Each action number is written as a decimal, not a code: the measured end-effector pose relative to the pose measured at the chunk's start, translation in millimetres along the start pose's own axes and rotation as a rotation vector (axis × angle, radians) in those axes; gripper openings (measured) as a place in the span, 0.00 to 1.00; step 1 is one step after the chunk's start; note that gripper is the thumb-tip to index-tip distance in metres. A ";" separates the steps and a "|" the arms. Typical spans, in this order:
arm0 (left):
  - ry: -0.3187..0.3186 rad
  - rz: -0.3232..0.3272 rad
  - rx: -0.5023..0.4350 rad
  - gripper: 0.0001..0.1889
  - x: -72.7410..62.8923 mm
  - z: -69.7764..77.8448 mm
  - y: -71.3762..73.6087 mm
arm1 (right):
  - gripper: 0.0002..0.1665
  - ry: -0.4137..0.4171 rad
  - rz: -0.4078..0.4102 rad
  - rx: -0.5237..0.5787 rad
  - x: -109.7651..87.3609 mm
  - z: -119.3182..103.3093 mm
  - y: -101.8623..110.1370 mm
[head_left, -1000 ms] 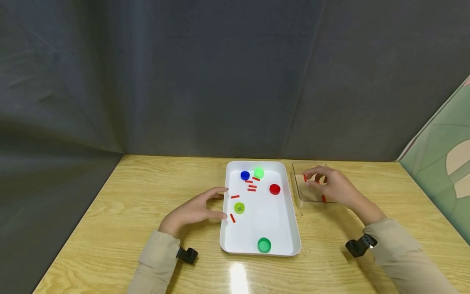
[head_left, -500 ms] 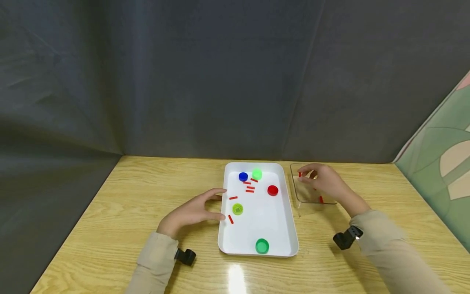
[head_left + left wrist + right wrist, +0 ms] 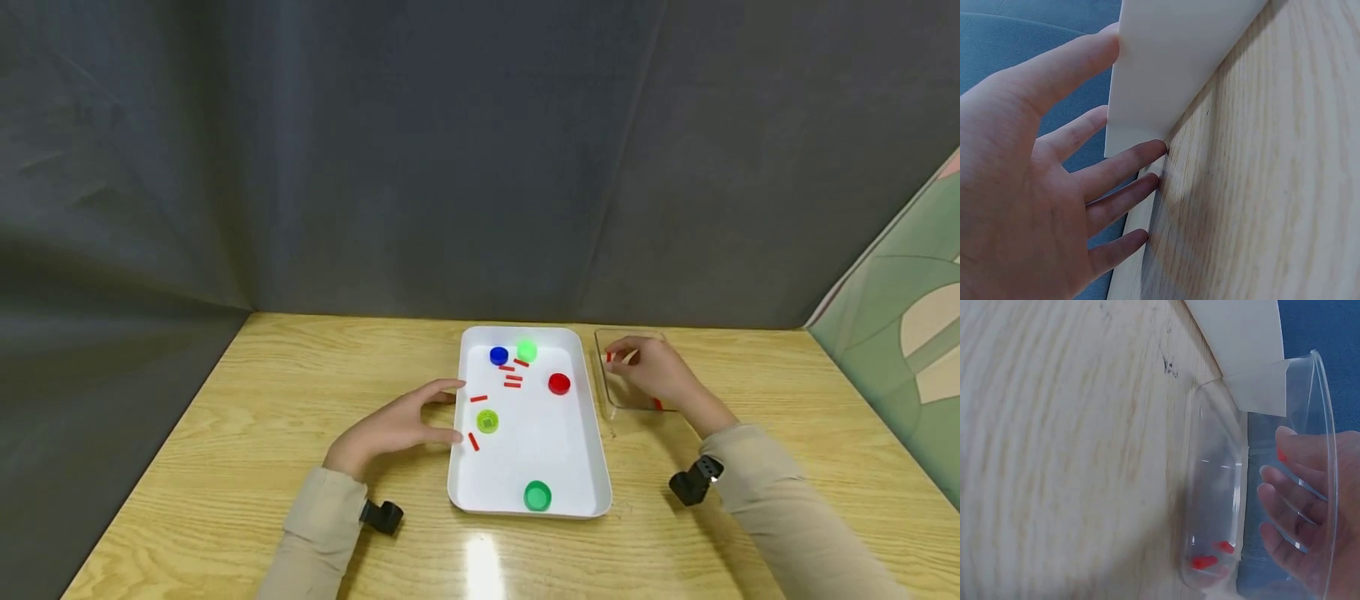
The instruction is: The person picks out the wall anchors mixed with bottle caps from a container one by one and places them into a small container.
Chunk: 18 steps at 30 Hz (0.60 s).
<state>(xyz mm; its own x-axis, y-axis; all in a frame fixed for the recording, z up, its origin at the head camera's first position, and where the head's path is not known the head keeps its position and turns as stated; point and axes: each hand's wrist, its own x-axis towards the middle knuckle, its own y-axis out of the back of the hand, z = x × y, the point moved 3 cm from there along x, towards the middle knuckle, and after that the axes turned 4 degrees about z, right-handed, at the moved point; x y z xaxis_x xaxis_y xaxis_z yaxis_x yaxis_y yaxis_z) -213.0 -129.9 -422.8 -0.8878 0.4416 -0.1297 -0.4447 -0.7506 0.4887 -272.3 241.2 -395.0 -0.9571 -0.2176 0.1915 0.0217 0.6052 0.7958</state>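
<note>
My right hand (image 3: pixel 660 371) pinches a short red stick (image 3: pixel 609 357) between thumb and fingertips, over the left part of a clear plastic box (image 3: pixel 626 407). In the right wrist view, the hand shows through the box's wall, and two more red sticks, one of them here (image 3: pixel 1204 562), lie at the bottom. My left hand (image 3: pixel 393 425) is spread beside a white tray (image 3: pixel 529 511), its thumb and a fingertip touching the left rim. Several red sticks, one of them here (image 3: pixel 478 398), lie loose in the tray's left and upper parts.
Round caps sit in the tray: blue (image 3: pixel 498 356), light green (image 3: pixel 527 351), red (image 3: pixel 558 383), yellow-green (image 3: pixel 487 421) and dark green (image 3: pixel 537 496). The clear box stands close to the tray's right wall. A dark curtain (image 3: pixel 450 167) rises behind the wooden table (image 3: pixel 247 433).
My right hand has shifted a little left within the clear box's area, still pinching the red stick. The left hand stays at the tray's rim.
</note>
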 end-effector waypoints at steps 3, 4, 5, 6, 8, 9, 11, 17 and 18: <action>0.003 0.000 -0.002 0.41 -0.2 -0.9 -0.4 | 0.14 -0.009 -0.003 0.002 0.1 1.4 -1.7; 0.007 0.001 -0.003 0.41 -0.3 -0.9 -0.5 | 0.14 -0.010 -0.003 0.003 0.1 1.4 -1.9; 0.008 0.001 -0.005 0.41 -0.3 -1.1 -0.8 | 0.14 -0.012 -0.004 0.005 0.0 1.3 -2.0; 0.010 0.002 -0.006 0.41 -0.4 -0.9 -0.9 | 0.14 -0.012 -0.004 0.005 -0.1 1.3 -1.9; 0.008 0.002 -0.007 0.41 -0.5 -0.4 -1.2 | 0.14 -0.006 -0.001 0.004 -0.4 1.0 -1.6; 0.007 0.002 -0.010 0.41 -0.6 -0.2 -1.3 | 0.14 -0.005 -0.001 0.004 -0.6 0.9 -1.4; 0.004 -0.002 -0.013 0.41 -0.5 -0.3 -1.6 | 0.14 -0.008 -0.002 0.003 -1.4 1.0 -0.7; 0.012 -0.005 -0.008 0.41 -0.7 -1.1 -2.4 | 0.15 -0.005 0.012 -0.012 -4.7 -1.1 3.1; 0.009 -0.004 -0.009 0.41 -0.6 -1.4 -2.5 | 0.15 0.005 0.018 -0.012 -5.5 -2.3 3.9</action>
<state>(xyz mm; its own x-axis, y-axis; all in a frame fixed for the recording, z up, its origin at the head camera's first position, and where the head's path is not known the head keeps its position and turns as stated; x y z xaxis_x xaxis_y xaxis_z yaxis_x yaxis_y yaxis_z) -211.6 -129.0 -425.2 -0.8873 0.4397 -0.1394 -0.4489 -0.7535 0.4803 -266.2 243.0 -391.6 -0.9549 -0.2108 0.2090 0.0425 0.5998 0.7990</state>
